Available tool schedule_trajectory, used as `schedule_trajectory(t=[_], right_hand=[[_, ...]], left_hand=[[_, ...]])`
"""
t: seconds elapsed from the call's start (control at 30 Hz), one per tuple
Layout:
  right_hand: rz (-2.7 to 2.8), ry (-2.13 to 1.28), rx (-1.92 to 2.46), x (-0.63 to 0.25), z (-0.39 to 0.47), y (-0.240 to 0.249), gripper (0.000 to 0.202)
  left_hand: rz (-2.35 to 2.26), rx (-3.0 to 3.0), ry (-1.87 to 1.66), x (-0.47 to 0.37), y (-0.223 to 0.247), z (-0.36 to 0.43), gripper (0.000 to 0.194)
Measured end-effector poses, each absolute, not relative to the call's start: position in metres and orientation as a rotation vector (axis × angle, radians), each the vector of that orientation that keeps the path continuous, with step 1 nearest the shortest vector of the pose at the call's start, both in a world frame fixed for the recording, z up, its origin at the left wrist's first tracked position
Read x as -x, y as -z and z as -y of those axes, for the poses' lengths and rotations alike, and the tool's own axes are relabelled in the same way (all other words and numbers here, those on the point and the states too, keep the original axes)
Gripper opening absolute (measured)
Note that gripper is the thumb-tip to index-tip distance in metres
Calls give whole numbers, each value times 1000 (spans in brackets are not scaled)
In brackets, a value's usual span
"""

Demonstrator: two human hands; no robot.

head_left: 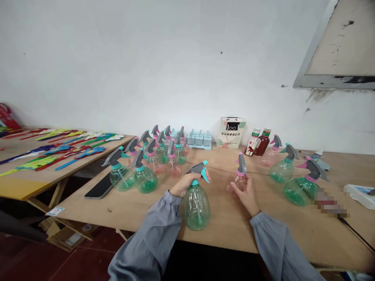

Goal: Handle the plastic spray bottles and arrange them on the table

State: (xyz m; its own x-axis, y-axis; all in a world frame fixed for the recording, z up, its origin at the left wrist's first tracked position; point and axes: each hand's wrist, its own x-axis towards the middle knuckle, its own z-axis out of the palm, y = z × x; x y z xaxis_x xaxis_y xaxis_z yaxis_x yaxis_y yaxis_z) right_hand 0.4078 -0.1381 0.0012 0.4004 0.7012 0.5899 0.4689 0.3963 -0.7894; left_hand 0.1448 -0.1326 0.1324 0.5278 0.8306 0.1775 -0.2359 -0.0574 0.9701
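My left hand (185,185) is wrapped round the neck and trigger head of a green spray bottle (197,208), which stands upright close to the table's front edge. A little to the right, my right hand (246,195) grips the body of a pink spray bottle (236,182) with a grey and pink head. Left of my hands, several other spray bottles, green and pink, stand in a cluster, with one green bottle (145,180) near its front. On the right are a pink bottle (271,157), a green bottle (281,171) and a green bottle with a pink collar (299,191).
A black phone (99,188) lies left on the wooden table (222,236). Along the wall stand a pale blue mould (199,140), a paper bag (231,133) and two drink bottles (258,143). A white tray (361,196) sits far right. Colourful hand-shaped sticks (80,157) cover another table.
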Motion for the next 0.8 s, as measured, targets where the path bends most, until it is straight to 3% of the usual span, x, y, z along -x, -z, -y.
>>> schedule_trajectory(t=[0.47,0.67,0.8], right_hand=[[1227,-235,1213,-409,136,1,76],[1212,-256,1214,-407,137,-2,77],[1213,-245,1247,-408,137,-1,77]], left_hand=[[-669,-1379,-1140,-147,-136,135,16],[-912,-1647,-1253,-124,-141,145,24],[-1205,-1814,-1508,-82,-136,137,31]])
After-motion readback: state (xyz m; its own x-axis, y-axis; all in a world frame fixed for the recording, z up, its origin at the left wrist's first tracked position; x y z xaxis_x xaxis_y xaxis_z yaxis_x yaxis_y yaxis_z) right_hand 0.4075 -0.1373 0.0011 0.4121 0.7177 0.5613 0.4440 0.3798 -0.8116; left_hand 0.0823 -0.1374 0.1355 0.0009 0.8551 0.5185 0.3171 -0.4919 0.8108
